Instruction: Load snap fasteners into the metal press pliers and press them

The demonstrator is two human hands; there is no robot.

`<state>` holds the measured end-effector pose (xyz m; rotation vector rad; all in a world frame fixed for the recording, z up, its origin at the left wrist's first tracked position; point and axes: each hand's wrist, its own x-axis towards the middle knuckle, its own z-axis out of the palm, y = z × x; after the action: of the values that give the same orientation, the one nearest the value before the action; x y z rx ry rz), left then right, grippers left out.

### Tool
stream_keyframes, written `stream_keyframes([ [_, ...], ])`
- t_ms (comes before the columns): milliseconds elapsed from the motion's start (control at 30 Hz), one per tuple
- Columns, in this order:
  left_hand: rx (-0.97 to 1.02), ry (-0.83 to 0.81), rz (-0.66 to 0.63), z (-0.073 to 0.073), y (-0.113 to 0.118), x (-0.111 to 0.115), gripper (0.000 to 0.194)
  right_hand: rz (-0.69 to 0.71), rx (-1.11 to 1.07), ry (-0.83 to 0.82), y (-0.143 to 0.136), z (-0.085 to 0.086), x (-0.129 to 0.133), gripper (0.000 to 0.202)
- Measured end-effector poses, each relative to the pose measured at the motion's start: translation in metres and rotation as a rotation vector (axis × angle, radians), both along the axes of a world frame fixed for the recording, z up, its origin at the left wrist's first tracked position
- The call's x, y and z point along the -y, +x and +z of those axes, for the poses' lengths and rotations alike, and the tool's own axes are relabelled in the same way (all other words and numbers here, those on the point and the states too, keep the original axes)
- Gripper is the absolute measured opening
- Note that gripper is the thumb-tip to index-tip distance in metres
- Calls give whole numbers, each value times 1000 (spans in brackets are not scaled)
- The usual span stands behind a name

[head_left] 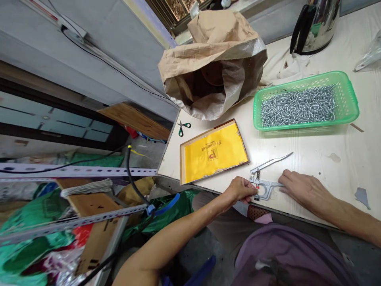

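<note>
Snap-fastener pliers (pixel 263 193) of grey metal lie on the table near its front edge. Their upper handle is spread away from the lower one, with a spring and a red part at the jaw. My right hand (pixel 302 190) is closed on the end of the lower handle. Beside the jaw, my left hand (pixel 240 190) has its fingertips pinched together; whatever is between them is too small to make out. A shallow cardboard tray (pixel 182 169) sits just beyond my left hand, holding a yellow printed cloth (pixel 216 153) with small shiny pieces along its edges.
Behind the pliers stands a green plastic basket (pixel 353 97) full of small silvery metal pieces (pixel 299 105). Green-handled scissors (pixel 182 128) lie at the table's left edge. An open brown sack (pixel 214 71) stands at the back, a kettle (pixel 318 28) at back right.
</note>
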<state>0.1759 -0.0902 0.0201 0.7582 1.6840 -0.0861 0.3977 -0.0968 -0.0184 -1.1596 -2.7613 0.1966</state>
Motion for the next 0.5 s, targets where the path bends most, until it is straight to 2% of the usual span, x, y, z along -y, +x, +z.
stream_keyframes([
  [67, -12, 11, -10, 1, 2, 0, 9, -36, 15, -8, -3, 1, -12, 18],
  [167, -21, 15, -35, 3, 5, 2, 10, -86, 53, 77, -9, 5, -32, 32],
  [267, -23, 12, -56, 4, 7, 5, 13, -22, 78, 129, -14, 7, -48, 24],
  [367, -20, 21, -60, 5, 8, 10, 13, 35, 67, 193, -15, 8, -55, 23],
  [500, -11, 40, -68, 7, 11, 15, 16, 26, 56, 239, -13, 8, -55, 24],
])
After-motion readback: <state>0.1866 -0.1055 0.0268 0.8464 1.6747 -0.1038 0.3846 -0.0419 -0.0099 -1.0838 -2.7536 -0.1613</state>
